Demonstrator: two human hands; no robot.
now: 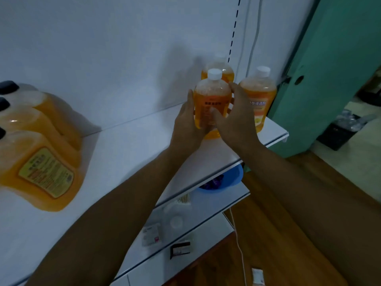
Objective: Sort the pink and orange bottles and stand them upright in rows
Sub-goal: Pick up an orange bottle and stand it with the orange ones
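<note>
Both hands' grip — left hand (pixel 188 122); right hand (pixel 235 118) — holds orange bottle (pixel 210 100) near shelf (pixel 274 131) edge.

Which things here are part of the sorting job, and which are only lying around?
Job: held bottle, in left hand and right hand; back bottle; right bottle; shelf.

Lying about: jugs, blue bowl, small boxes, white cable, green door.
</note>
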